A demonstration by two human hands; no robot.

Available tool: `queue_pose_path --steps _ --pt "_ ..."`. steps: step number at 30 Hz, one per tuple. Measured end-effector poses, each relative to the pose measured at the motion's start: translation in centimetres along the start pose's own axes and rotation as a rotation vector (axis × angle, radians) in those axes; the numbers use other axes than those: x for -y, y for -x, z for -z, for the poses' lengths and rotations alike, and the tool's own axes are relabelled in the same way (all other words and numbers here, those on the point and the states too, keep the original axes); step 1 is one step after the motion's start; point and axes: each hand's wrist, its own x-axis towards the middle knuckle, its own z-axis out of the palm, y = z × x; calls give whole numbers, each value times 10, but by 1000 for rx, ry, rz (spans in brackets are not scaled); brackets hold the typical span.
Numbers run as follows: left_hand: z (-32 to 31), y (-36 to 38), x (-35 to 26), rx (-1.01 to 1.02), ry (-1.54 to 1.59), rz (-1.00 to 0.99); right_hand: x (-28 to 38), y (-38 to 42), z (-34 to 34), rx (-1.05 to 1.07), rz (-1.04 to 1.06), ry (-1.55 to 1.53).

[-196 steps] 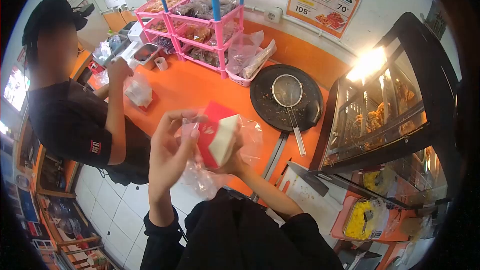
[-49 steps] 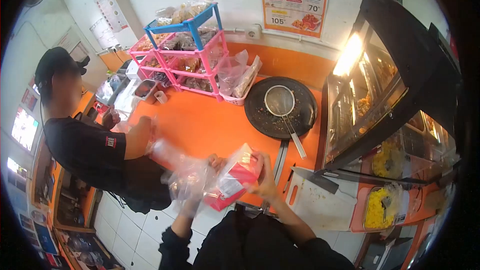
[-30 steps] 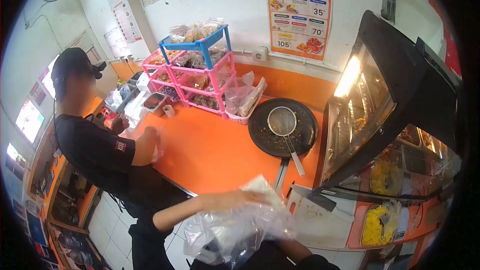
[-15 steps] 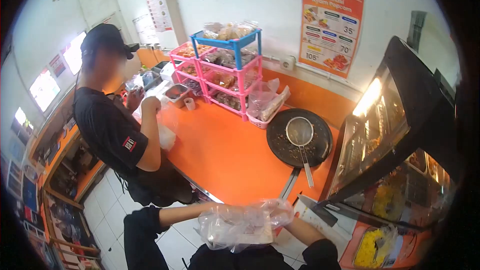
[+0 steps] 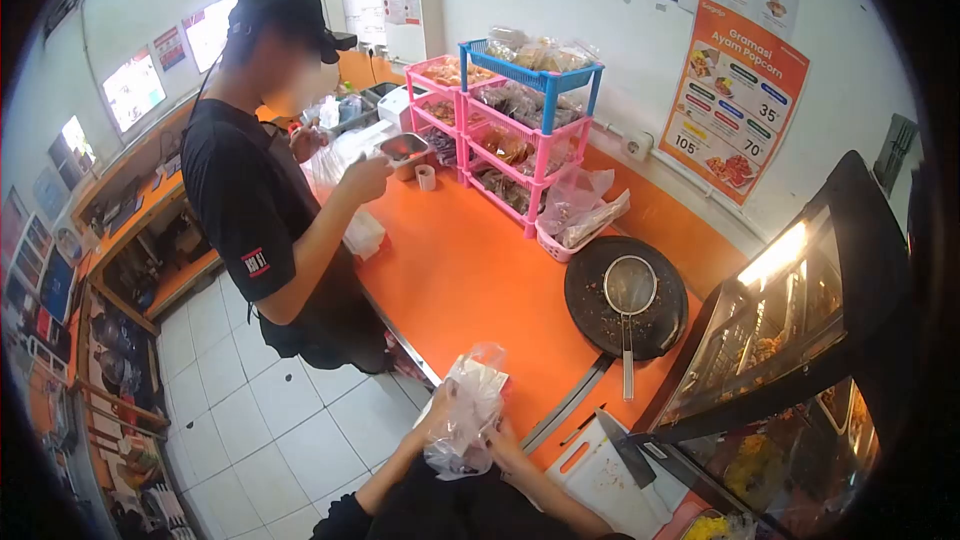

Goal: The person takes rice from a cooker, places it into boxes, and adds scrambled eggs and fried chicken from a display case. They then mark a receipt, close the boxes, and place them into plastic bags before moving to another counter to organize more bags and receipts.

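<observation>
A clear plastic bag (image 5: 465,435) with a pale box (image 5: 482,378) in it is held between my hands at the orange counter's front edge. My left hand (image 5: 440,408) is closed on the bag's left side, partly behind the crumpled plastic. On the right side, my right hand (image 5: 503,442) grips the lower part of the bag. Both sets of fingers are small in view and partly covered by plastic.
A co-worker (image 5: 270,160) in black stands at the left side of the orange counter (image 5: 470,290). Pink and blue racks (image 5: 545,145) stand behind. At right are a black pan (image 5: 590,305) with a strainer (image 5: 630,285), a knife (image 5: 625,450) on a cutting board (image 5: 600,480), and a lit display case (image 5: 770,310).
The view has turned left. The bagged box has gone from lying level to tilted, and now reaches the counter's edge. The co-worker's raised hand has shifted right.
</observation>
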Motion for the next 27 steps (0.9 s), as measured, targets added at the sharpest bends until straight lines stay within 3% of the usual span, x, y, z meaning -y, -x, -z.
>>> queue_pose_path --steps 3,4,6,9,11,12,14,16,17,19,21,22,24,25,26,27 --pt "-12 17 18 -29 8 48 37 13 26 110 279 652" --pt "-16 20 22 -29 7 54 97 28 8 169 421 915" --pt "-27 24 29 -24 1 64 124 34 -4 228 584 1110" --pt "-45 26 39 -4 -10 68 96 24 -12 276 528 919" --pt "-55 23 44 3 -25 56 81 23 -6 378 369 810" --pt "-59 19 45 7 -38 53 95 27 -13 283 358 644" --pt "-63 8 42 11 -72 40 33 1 30 -37 363 384" --pt "-65 -5 18 4 -130 54 29 -7 44 -62 387 -140" --pt "-65 -12 7 -3 -159 78 66 -5 28 81 403 -532" --pt "-71 -17 25 -110 -72 61 93 -8 15 115 304 -702" --pt "-69 -12 37 -214 98 163 95 -12 11 -118 100 -260" --pt "-68 -12 51 -267 40 172 100 -18 20 203 96 -188" --pt "-64 -8 44 -357 -147 152 133 -19 19 603 137 192" --pt "-55 -3 50 -343 -236 -6 159 -15 12 800 155 377" --pt "-47 1 55 -337 -325 -165 168 -17 13 893 94 457" --pt "-42 7 51 -306 -278 -115 177 -19 13 990 39 541"
